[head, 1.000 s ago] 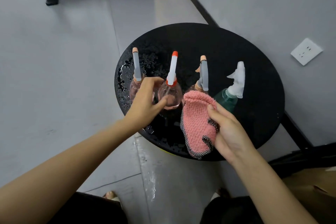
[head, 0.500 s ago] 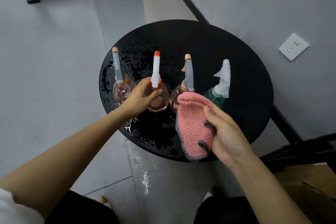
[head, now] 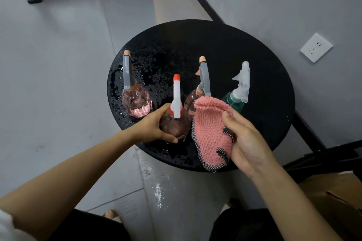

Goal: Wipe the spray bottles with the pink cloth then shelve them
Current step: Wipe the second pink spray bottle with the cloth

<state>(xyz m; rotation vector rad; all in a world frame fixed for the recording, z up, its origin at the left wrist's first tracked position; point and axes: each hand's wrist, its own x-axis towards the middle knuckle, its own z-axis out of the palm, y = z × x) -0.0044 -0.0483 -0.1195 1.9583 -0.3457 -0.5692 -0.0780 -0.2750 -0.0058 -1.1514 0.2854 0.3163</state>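
On the round black table (head: 244, 49), wet with droplets (head: 154, 64) at left, we count 4 spray bottles; our left hand (head: 154, 125) curls round the bulbous clear body of the red-capped bottle (head: 177, 125) at the near edge, with the left pink bottle (head: 136, 101) and green bottle (head: 234, 100) behind. Our right hand (head: 246, 143) pinches the nubbly pink cloth (head: 209, 135) just beside it. The cloth covers part of the middle pink bottle (head: 192, 99); whether they touch we cannot tell.

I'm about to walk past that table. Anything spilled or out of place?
Yes: water droplets bead the left side of the black round table, around the leftmost pink bottle, and a wet patch glistens on the floor just below the table's near edge.
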